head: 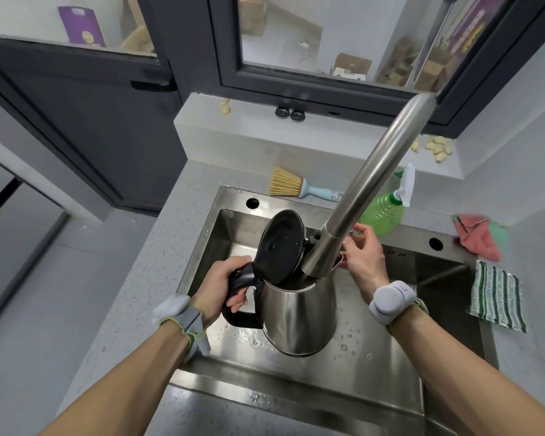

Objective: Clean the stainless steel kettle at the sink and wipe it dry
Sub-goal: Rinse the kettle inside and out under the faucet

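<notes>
Left hand (219, 286) grips black handle of stainless steel kettle (299, 316), black lid (279, 247) open above. Right hand (364, 253), fingers relaxed, touches steel faucet spout (375, 184) beyond the grip.

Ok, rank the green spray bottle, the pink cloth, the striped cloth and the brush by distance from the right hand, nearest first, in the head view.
From the right hand, beside the faucet:
1. Green spray bottle, just behind it on the sink's back rim.
2. Brush, behind and left, on the back rim.
3. Pink cloth and striped cloth, both off to the right; too close to call.
</notes>
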The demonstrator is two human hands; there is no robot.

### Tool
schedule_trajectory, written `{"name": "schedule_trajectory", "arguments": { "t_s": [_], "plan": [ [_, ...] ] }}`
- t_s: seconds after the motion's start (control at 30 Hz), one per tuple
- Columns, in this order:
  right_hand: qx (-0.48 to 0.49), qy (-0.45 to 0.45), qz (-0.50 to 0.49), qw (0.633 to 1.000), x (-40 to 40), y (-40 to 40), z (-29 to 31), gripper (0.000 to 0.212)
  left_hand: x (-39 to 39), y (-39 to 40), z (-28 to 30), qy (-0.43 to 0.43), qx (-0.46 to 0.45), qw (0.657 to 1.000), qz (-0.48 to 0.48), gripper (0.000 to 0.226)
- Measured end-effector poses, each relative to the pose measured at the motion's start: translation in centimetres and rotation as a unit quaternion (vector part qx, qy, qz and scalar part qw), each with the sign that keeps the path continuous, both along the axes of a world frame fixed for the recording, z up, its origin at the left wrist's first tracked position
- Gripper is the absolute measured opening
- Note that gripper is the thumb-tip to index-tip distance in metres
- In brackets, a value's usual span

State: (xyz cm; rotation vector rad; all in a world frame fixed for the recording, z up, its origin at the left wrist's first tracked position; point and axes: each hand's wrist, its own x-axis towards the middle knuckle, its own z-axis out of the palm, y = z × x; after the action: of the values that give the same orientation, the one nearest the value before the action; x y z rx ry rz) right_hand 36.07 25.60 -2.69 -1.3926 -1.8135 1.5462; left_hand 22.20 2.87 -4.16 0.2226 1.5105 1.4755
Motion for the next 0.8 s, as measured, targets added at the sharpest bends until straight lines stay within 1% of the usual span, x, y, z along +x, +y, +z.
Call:
{"name": "schedule_trajectory", "arguments": {
  "t_s": [0.13, 0.27, 0.43, 0.47, 0.57, 0.6, 0.8],
  "plan": [
    [0.023, -0.015, 0.005, 1.000, 0.2, 0.1, 0.0, 0.023, 0.0, 0.6, 0.8, 0.010, 0.015, 1.000, -0.019, 0.057],
    [0.019, -0.028, 0.015, 0.999, 0.4, -0.1, 0.7, 0.024, -0.1, 1.0, 1.2, -0.002, 0.034, 0.999, -0.022, 0.056],
    [0.019, -0.036, 0.028, 0.999, 0.8, -0.4, 1.4, 0.023, -0.1, 1.7, 1.7, 0.004, 0.051, 0.998, -0.034, 0.055],
    [0.021, -0.040, 0.033, 0.998, 1.0, -0.4, 1.5, 0.025, -0.1, 1.8, 1.8, 0.003, 0.053, 0.998, -0.032, 0.054],
    [0.027, -0.050, 0.056, 0.997, 1.5, -0.6, 1.4, 0.039, -0.1, 1.9, 1.9, 0.004, 0.054, 0.998, -0.026, 0.053],
    [0.025, -0.049, 0.054, 0.997, 1.5, -0.6, 1.4, 0.040, -0.1, 1.9, 1.9, 0.005, 0.053, 0.998, -0.025, 0.054],
    [0.022, -0.045, 0.034, 0.998, 1.4, -0.5, 0.8, 0.032, -0.5, 1.9, 2.2, 0.015, 0.038, 0.999, -0.026, 0.055]
  ]
}}
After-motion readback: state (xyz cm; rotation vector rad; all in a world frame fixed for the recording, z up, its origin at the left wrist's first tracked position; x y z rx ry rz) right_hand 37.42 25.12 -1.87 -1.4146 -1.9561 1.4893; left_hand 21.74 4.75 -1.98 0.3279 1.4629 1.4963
